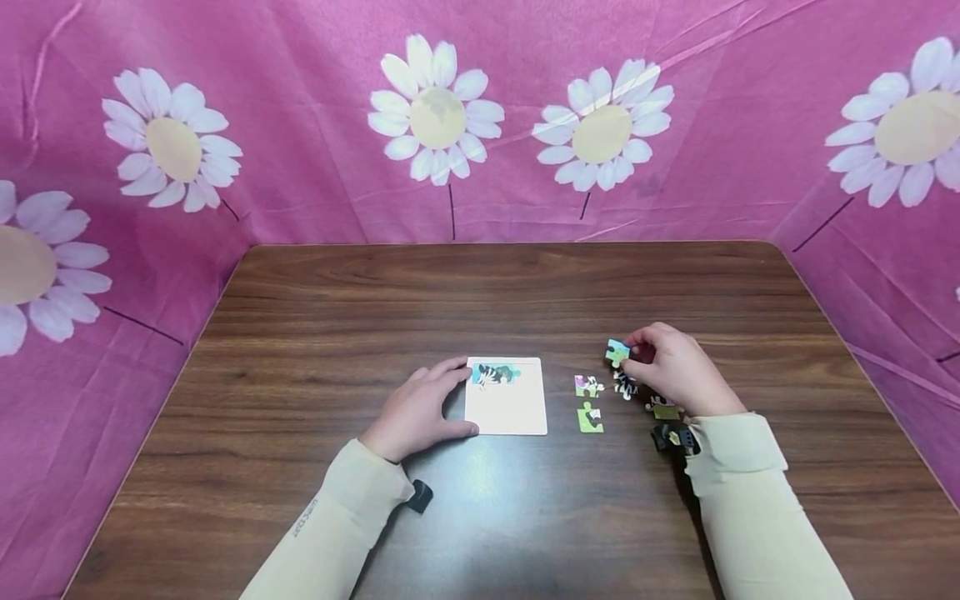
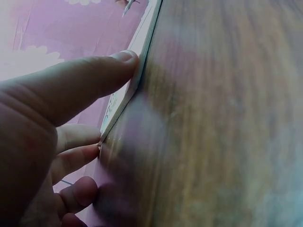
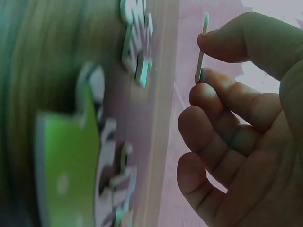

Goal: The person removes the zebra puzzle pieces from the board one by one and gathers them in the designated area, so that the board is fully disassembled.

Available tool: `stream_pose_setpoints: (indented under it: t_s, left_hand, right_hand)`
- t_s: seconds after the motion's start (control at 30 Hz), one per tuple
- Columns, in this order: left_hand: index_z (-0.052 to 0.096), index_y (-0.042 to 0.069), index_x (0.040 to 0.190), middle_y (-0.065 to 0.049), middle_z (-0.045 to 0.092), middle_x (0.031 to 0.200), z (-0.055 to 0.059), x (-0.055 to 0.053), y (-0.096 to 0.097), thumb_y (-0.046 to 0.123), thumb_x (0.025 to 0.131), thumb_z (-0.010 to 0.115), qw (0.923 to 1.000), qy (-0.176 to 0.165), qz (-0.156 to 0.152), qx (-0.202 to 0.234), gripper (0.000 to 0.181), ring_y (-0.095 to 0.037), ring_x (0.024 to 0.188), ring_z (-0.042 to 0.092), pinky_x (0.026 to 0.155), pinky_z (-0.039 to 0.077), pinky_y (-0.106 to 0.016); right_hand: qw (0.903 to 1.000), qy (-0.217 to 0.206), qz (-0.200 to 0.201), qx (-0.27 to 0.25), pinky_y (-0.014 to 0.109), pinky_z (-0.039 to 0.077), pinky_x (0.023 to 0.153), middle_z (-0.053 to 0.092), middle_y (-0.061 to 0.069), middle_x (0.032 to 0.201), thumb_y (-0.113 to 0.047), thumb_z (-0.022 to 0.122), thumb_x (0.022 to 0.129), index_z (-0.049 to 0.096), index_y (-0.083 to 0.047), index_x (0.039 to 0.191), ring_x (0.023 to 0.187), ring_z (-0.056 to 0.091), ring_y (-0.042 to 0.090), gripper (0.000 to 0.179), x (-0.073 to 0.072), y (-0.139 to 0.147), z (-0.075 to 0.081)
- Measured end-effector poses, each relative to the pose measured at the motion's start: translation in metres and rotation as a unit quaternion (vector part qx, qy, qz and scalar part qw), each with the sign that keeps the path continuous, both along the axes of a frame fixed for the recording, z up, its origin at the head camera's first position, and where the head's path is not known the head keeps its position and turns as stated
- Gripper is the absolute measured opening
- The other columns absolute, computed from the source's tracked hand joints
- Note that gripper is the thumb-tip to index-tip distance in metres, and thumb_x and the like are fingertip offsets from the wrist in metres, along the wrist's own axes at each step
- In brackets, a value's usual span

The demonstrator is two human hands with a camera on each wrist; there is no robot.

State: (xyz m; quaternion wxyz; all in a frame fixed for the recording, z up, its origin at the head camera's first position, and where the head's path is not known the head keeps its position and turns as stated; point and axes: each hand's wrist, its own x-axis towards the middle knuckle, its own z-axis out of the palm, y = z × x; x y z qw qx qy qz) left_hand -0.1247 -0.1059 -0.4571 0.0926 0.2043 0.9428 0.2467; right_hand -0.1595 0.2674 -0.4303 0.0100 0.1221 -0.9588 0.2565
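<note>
Across the far side and down both flanks, pink cloth [image 1: 300,125] with white daisies. In front of it, brown wood-grain table [image 1: 360,308]. Reaching in from the near side, cream sleeves [image 1: 757,500], with black wrist gear [image 1: 671,437] at each cuff.

At centre-left, left hand [image 1: 416,408] with thumb and fingers spread wide apart: thumb against the board's near-left corner, fingertips at its far-left one. At right, right hand [image 1: 682,371] with thumb and fingertips together, clamped on a blue-green piece.

Between the two hands, white board [image 1: 506,410], flat on the table, touching the left hand and well apart from the right. At its far-left part, picture strip [image 1: 495,373] with zebra stripes.

Just left of the right palm, blue-green piece [image 1: 618,352], edge-on and clear of the table in the right wrist view. Just near of it, partly behind the thumb, striped piece [image 1: 624,386]. Left of that, lilac piece [image 1: 588,385]; nearer still, green piece [image 1: 589,418]. Beside the right wrist, half-hidden piece [image 1: 663,408].
</note>
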Motion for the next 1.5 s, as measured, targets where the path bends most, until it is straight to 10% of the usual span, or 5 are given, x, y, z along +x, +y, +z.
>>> stream_pose_setpoints:
  t_s: [1.5]
  left_hand:
    - [0.055,0.014,0.145,0.002,0.043,0.156,-0.002,-0.001,0.002,0.051,0.076,0.083,0.9999,0.006,-0.003,-0.011,0.082,-0.026,0.129,0.05,0.096,0.047,-0.048]
  right_hand:
    - [0.9948,-0.004,0.09,0.047,0.039,0.048,0.077,0.062,0.001,0.094,-0.017,0.073,0.08,0.072,-0.005,0.105,0.081,0.056,0.017,0.027,0.002,-0.094,-0.007]
